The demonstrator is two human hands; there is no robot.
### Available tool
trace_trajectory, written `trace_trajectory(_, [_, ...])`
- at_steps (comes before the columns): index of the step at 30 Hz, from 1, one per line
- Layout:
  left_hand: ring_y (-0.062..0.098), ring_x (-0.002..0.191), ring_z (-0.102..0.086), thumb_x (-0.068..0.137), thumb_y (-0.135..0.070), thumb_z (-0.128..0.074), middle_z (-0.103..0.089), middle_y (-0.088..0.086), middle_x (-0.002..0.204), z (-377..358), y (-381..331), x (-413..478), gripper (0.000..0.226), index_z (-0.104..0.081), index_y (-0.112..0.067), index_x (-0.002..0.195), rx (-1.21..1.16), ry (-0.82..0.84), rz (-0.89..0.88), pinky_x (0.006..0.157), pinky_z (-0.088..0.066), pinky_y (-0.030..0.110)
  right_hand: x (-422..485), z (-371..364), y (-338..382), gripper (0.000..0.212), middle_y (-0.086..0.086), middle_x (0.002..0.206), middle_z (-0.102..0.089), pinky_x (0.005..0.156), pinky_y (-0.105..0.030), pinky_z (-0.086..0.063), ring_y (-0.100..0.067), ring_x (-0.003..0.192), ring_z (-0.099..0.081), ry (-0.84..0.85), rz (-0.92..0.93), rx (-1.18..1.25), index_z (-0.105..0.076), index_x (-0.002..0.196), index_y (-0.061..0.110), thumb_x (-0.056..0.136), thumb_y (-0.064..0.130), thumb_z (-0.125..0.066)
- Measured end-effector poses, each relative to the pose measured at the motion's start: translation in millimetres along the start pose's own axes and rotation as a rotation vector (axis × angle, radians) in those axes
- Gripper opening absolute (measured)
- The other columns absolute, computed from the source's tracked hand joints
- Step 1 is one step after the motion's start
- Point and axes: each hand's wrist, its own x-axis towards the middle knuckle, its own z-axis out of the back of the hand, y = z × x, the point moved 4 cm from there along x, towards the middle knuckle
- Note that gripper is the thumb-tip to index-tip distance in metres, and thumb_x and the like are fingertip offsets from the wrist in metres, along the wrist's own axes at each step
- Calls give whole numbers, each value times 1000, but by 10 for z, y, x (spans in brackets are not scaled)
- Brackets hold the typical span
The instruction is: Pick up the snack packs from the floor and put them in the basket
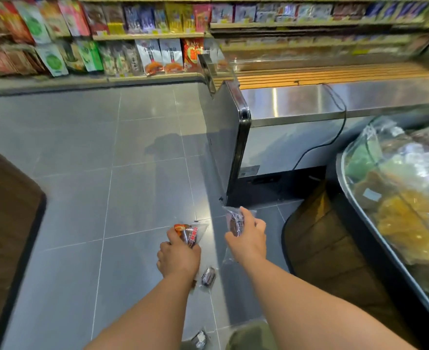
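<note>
On the grey tiled floor (82,198) of a shop aisle, both arms reached forward and down, each hand holding one packet. The left hand (179,256) had its fingers curled round a red-and-orange snack pack (189,232). The pack's clear top end stuck out beyond the knuckles, away from the person, while its lower end was hidden in the palm. The right hand (248,238) gripped a brown snack pack (234,222) between thumb and fingers. That pack stood roughly upright on the inner side of the hand, its clear sealed edge rising above the thumb. The two held packs were near each other but apart.

A third pack (208,276), small and dark, lay on the tiles just beside the left wrist, between the two forearms. A fourth pack (200,338) lay at the bottom edge of the view, partly cut off. A bit of clear wrapper (227,257) showed under the right wrist; whether it was a separate packet could not be told.

To the right stood a steel freezer chest (284,109) with a black cable (339,127) running down its front. Nearer was a round display bin (354,198) of wrapped goods under a clear cover, resting on a wooden stand (329,248). Shelves (132,36) of bagged snacks lined the far wall, blurred.
</note>
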Motion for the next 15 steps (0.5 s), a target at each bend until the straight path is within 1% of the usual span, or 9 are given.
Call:
trace_trajectory(2, [35, 120, -43, 86, -36, -59, -46, 17, 129, 68, -1, -13, 64, -26, -17, 138, -2, 10, -35, 100, -35, 43, -115, -21, -14, 71, 0, 140, -25, 100, -39, -45, -25, 117, -46, -47, -19, 9, -24, 145, 41, 86, 24, -60])
trace_trajectory(6, [35, 120, -44, 85, -40, -59, -46, 17, 130, 172, 88, 22, 67, -25, -19, 138, 28, 68, -117, 101, -34, 43, -388, -181, -103, 71, -1, 141, -22, 100, -40, -46, -28, 112, -51, -85, -103, 65, -19, 147, 42, 89, 24, -57])
trace_trajectory(10, [36, 119, -45, 84, -48, -60, -46, 16, 129, 256, 196, 63, 69, -26, -19, 136, 83, 118, -205, 100, -34, 44, -699, -331, -207, 71, -3, 141, -21, 102, -42, -44, -28, 117, -48, -171, -192, 134, -15, 147, 44, 90, 27, -54])
trace_trajectory(13, [36, 120, -45, 85, -50, -59, -46, 16, 129, 229, 193, 2, 70, -25, -18, 137, 116, 163, -303, 101, -34, 45, -958, -367, -318, 72, -6, 139, -25, 103, -40, -42, -29, 116, -47, -253, -241, 159, -13, 147, 45, 90, 28, -54])
trace_trajectory(15, [36, 119, -45, 85, -51, -58, -46, 15, 128, 141, 179, -96, 70, -25, -18, 137, 143, 203, -364, 101, -36, 46, -1132, -354, -413, 72, -7, 135, -29, 100, -37, -41, -29, 114, -48, -284, -266, 146, -14, 147, 46, 90, 29, -54])
